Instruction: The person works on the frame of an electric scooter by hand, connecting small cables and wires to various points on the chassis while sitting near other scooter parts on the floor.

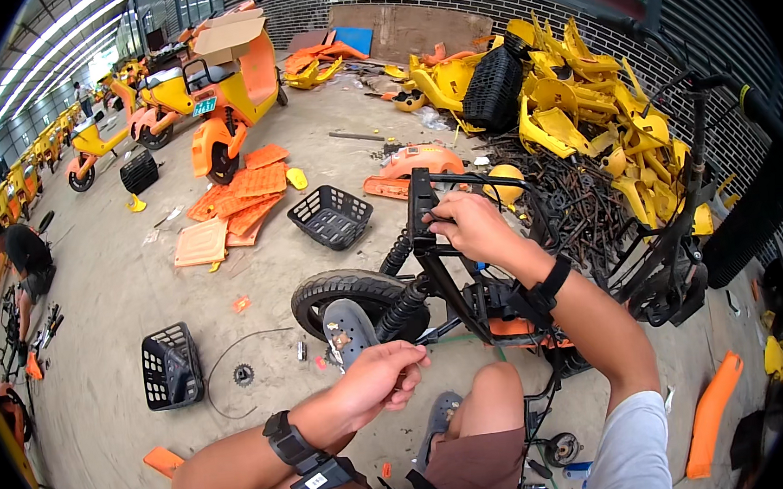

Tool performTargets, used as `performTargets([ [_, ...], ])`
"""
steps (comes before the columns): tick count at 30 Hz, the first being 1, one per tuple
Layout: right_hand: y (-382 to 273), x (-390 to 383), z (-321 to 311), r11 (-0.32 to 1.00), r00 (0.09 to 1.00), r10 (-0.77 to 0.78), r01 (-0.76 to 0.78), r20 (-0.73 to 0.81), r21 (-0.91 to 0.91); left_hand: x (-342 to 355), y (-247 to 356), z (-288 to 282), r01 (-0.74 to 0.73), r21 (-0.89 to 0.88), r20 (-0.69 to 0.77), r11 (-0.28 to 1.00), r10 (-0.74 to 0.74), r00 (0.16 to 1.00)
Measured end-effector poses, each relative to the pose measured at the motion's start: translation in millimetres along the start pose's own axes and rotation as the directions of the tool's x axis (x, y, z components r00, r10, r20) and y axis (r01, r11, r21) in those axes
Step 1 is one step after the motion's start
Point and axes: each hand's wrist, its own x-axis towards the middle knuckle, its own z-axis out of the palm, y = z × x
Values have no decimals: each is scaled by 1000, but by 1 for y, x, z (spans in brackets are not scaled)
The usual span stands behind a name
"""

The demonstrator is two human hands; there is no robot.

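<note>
A stripped black scooter frame stands before me, with its rear wheel to the left and black coil-spring shock absorbers beside the wheel. My right hand is at the frame's raised black seat bracket. Its thumb and fingers pinch together against the bracket; whatever small part they hold is hidden. Lower and nearer, my left hand hovers in front of the wheel, fingers curled and thumb pressed to the forefinger. I cannot make out what is in it. My clog-shod foot is by the wheel.
Black baskets, a sprocket and a bent cable lie on the floor. Yellow panels and dark metal parts are heaped far right. Orange-yellow scooters stand behind; another person crouches at left.
</note>
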Motion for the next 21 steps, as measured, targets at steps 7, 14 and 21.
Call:
performTargets([
  [7, -6, 6, -8, 981, 987, -71, 95, 146, -169, 1, -3, -3, 5, 24, 12, 1000, -5, 1000],
  [14, 0, 13, -13, 994, 977, -49, 69, 207, -89, 2, -4, -1, 4, 26, 35, 1000, -5, 999],
  [21, 12, 14, -10, 988, 978, 94, -70, 184, -137, 5, -2, 5, 27, 95, 36, 995, -30, 999],
])
